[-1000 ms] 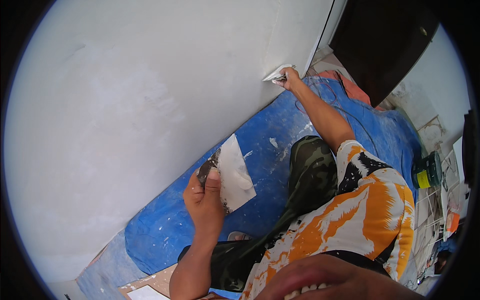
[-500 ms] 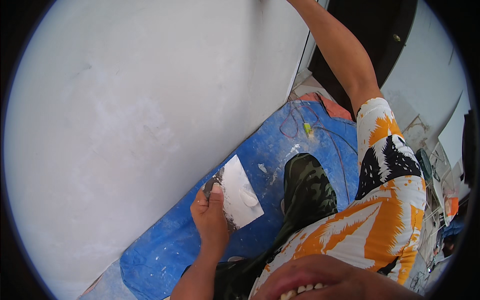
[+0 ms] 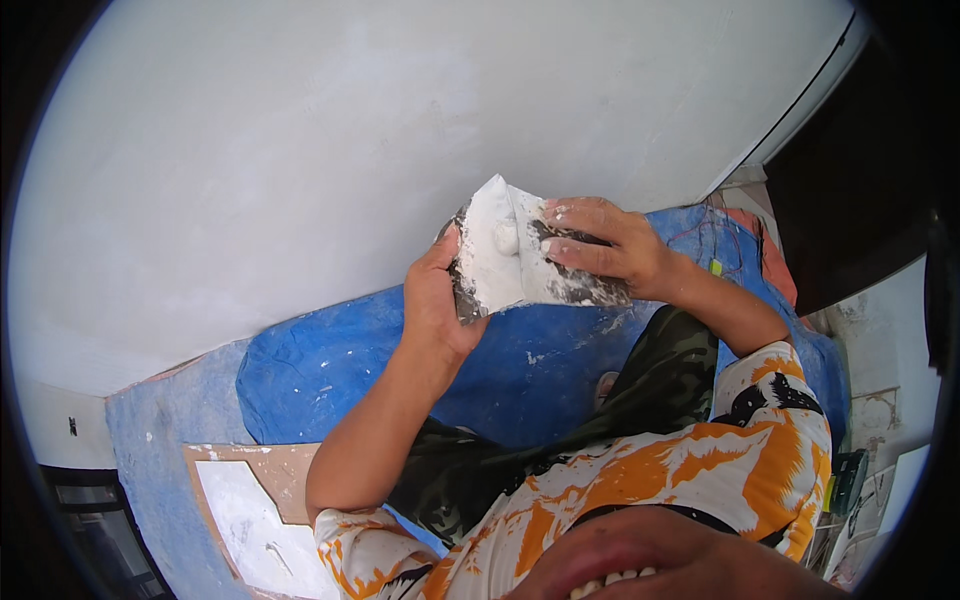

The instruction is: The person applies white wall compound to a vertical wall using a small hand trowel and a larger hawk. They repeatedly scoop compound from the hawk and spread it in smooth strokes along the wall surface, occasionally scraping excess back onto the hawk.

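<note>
My left hand [image 3: 434,295] grips a flat steel putty blade [image 3: 488,255] coated with white putty, its thumb along the dark left edge. My right hand [image 3: 602,245] holds a second putty-smeared blade [image 3: 575,288], fingers over its dark, crusted face. The two blades meet in front of me, with a lump of white putty [image 3: 505,235] along where they join. Both are held above a blue tarp [image 3: 330,370], in front of a white wall [image 3: 250,170].
A board with a white sheet [image 3: 250,510] lies at lower left. Cables [image 3: 690,235], a small yellow-green object [image 3: 716,267] and orange sheeting [image 3: 778,270] are near the right wall end, by a dark door [image 3: 840,170]. A dark green bucket [image 3: 848,480] stands at lower right.
My right hand has come from high at the upper right to the centre. My left hand has risen, and the two blades now meet. The view has turned, showing more floor at the left.
</note>
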Action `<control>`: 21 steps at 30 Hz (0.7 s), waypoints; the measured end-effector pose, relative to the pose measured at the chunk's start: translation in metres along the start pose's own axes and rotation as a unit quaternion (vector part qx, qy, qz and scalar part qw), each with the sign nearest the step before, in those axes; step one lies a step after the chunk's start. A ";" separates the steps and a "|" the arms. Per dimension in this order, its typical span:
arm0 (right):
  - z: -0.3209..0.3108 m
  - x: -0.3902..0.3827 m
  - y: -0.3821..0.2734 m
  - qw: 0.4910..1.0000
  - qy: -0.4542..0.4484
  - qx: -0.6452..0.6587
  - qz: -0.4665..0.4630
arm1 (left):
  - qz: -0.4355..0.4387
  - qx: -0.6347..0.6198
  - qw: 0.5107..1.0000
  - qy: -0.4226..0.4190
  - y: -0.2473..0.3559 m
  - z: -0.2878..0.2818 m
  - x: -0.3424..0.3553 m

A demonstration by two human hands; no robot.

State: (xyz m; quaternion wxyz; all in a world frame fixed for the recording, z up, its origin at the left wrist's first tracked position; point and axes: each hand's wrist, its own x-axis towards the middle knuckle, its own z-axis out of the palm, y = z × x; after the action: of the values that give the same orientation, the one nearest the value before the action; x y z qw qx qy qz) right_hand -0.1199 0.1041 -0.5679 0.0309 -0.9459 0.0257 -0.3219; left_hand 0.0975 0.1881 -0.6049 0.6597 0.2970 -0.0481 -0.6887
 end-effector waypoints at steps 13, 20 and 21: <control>-0.029 -0.041 -0.015 0.375 0.325 0.742 0.451 | 0.627 0.571 0.483 -0.218 -0.032 0.012 0.007; -0.063 -0.163 0.106 0.553 0.527 0.477 0.434 | 0.533 0.564 0.618 -0.126 -0.023 0.007 -0.002; -0.044 -0.177 0.128 0.515 0.537 0.451 0.494 | 0.515 0.549 0.647 -0.121 -0.024 0.007 -0.003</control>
State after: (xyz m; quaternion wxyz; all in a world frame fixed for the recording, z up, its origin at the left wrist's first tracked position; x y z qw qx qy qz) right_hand -0.2901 -0.0130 -0.6504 0.5873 -0.2876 0.3516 -0.6699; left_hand 0.0728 0.1920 -0.6094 0.6126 0.4460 -0.6421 -0.1160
